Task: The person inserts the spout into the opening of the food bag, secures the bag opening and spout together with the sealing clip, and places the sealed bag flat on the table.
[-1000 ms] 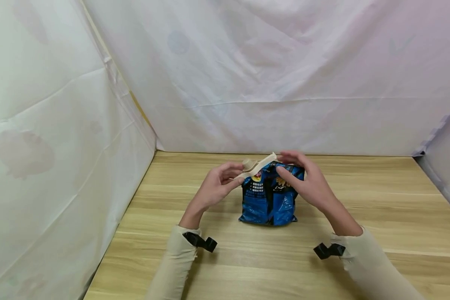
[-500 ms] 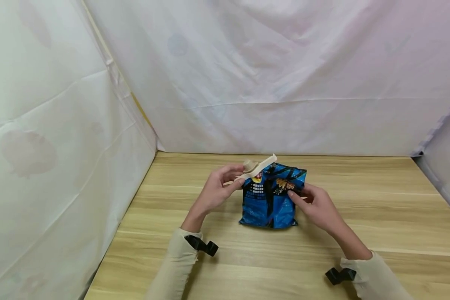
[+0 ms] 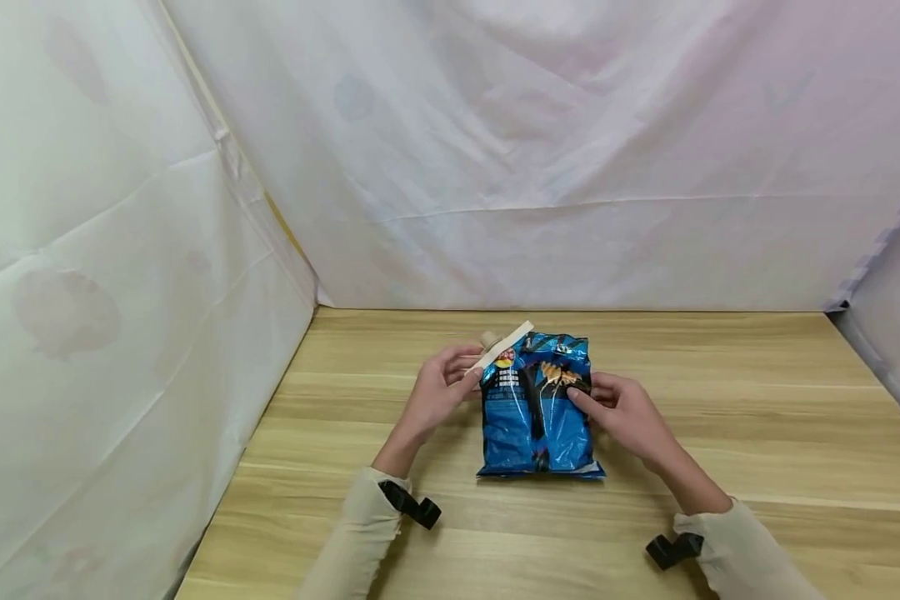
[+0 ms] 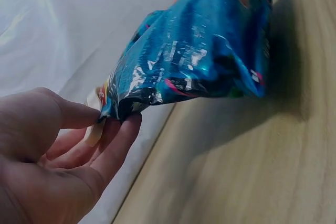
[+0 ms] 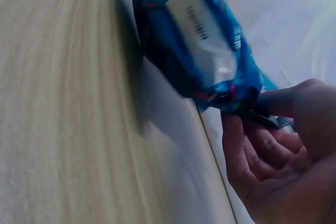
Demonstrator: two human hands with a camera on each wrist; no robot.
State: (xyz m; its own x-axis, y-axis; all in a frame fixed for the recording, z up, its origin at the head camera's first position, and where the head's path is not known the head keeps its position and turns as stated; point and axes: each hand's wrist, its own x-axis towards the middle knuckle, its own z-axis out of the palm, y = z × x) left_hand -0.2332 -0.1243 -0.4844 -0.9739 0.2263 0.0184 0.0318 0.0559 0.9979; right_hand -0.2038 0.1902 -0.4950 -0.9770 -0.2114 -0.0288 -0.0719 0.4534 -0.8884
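A blue, glossy snack bag [image 3: 506, 425] is held up between both hands, its printed front facing the head camera. Across its upper left corner lies a cream bag clip [image 3: 508, 343] with a round knob behind it. My left hand [image 3: 435, 387] pinches that corner together with the clip's lower end, thumb in front. In the left wrist view, the clip's end [image 4: 94, 134] shows between thumb and fingers. My right hand [image 3: 630, 417] pinches the bag's right edge, thumb on the front and fingers behind. A white barcode label [image 5: 195, 24] faces the right wrist camera.
The wood-grain table [image 3: 330, 400] reaches back to a hanging white cloth [image 3: 495, 250]. Another white cloth [image 3: 120, 333] borders the left side. A black wrist mount [image 3: 412, 503] sits on the left sleeve, another black mount [image 3: 673, 550] on the right.
My right hand has dropped from the bag's top to its right edge and now grips there. The bag and clip have tilted toward the head camera, showing more of the front.
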